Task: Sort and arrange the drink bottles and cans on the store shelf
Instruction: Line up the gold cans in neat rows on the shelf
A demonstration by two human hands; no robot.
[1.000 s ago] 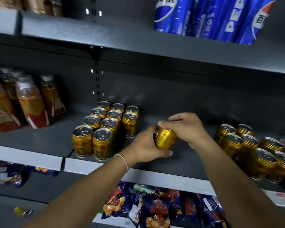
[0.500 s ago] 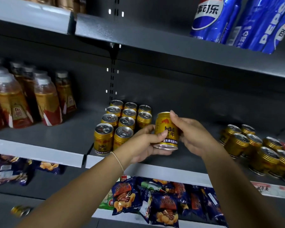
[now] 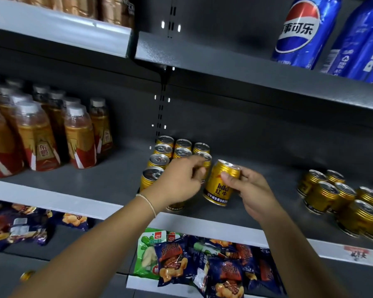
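A gold Red Bull can [image 3: 219,186] stands slightly tilted on the grey middle shelf [image 3: 108,186], just right of a block of matching gold cans [image 3: 159,160]. My right hand [image 3: 252,194] grips this can near its top. My left hand [image 3: 177,181] lies over the front right of the block, fingers curled against one of its cans; whether it grips that can is unclear. It hides the front cans beneath it. A second, looser cluster of gold cans [image 3: 332,194] stands at the right of the same shelf.
Amber tea bottles [image 3: 37,136] fill the shelf's left side. Blue Pepsi cans [image 3: 299,33] stand on the shelf above. Snack bags [image 3: 202,265] lie on the shelf below, with a small gold can [image 3: 27,275] lying loose at lower left.
The can, held in both hands before, has come down beside the block and stands label-forward. My left hand let go of it and moved left onto the block.
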